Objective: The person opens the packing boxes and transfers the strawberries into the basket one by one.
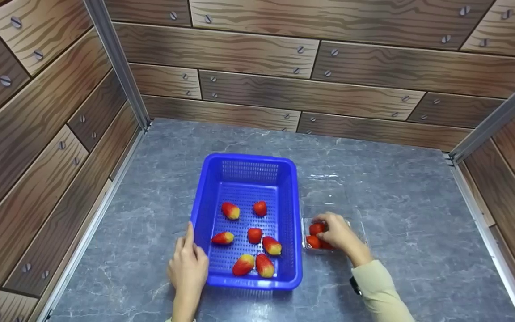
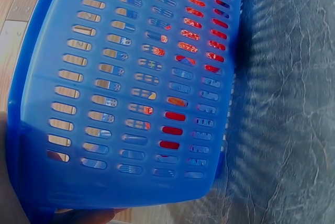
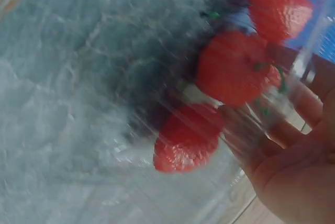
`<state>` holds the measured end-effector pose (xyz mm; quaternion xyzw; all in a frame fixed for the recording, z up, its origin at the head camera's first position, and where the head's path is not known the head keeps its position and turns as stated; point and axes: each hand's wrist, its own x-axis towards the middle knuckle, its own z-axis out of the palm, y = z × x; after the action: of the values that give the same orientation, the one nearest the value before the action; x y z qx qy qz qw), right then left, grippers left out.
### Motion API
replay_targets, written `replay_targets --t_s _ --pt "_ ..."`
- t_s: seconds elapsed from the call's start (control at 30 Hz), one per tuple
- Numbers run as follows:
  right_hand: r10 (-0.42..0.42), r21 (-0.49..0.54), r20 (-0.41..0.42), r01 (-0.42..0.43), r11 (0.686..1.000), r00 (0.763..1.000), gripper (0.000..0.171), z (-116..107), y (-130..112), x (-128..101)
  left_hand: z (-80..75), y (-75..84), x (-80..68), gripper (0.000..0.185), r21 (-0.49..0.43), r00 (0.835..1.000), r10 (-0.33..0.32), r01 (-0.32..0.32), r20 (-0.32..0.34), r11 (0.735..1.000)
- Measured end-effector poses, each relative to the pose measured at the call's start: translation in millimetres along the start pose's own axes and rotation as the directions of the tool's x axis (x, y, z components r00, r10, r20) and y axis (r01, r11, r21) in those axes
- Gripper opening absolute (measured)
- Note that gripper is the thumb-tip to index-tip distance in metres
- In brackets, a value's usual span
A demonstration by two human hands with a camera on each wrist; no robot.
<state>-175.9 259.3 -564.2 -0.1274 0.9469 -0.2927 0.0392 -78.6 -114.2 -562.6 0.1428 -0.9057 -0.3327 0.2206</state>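
Observation:
A blue plastic basket (image 1: 249, 283) holds several red and yellow strawberries (image 1: 243, 264), spread over its floor. My left hand (image 1: 187, 264) grips the basket's left rim, with the index finger stretched along it; the left wrist view looks at the slotted outer wall (image 2: 120, 103). To the right of the basket, my right hand (image 1: 339, 232) reaches into a clear plastic box (image 1: 329, 251) of strawberries. Its thumb and fingers curl about a strawberry (image 1: 316, 228). In the right wrist view, the fingers lie close to red strawberries (image 3: 233, 67), partly blurred behind clear plastic.
The box's transparent lid (image 1: 329, 192) lies folded back behind it. Grey marbled tabletop (image 1: 414, 210) surrounds basket and box. Wood-patterned panels (image 1: 257, 85) wall in the back and both sides, with metal posts (image 1: 121, 62) at the corners.

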Motion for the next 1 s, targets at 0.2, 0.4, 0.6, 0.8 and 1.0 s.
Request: replay_targets --t_s 0.2,0.4,0.6,0.8,1.0 --pt "0.023 0.019 -0.015 -0.023 1.0 1.0 0.034 5.5 3.1 0.4 -0.6 0.7 -0.1 0.058 0.001 1.0 -0.004 0.004 0.015 1.0" --pt "0.029 0.048 -0.016 -0.028 0.998 0.999 0.03 2.4 -0.5 2.8 -0.4 0.3 0.5 0.058 0.002 1.0 0.0 0.0 0.004 1.0" --pt "0.019 0.035 -0.04 -0.017 0.999 0.999 0.032 -7.3 -7.5 3.9 -0.4 0.3 0.1 0.059 -0.007 1.0 -0.001 0.001 0.001 1.0" --pt "-0.006 0.022 -0.071 0.008 1.0 0.997 0.034 -23.0 -23.6 5.0 -0.7 0.4 0.2 0.059 0.001 1.0 -0.003 0.003 0.004 1.0" --pt "-0.095 0.003 -0.123 0.096 0.995 0.988 0.033 -36.9 -43.8 8.7 -0.4 0.6 0.5 0.059 0.004 1.0 -0.006 0.006 0.01 1.0"
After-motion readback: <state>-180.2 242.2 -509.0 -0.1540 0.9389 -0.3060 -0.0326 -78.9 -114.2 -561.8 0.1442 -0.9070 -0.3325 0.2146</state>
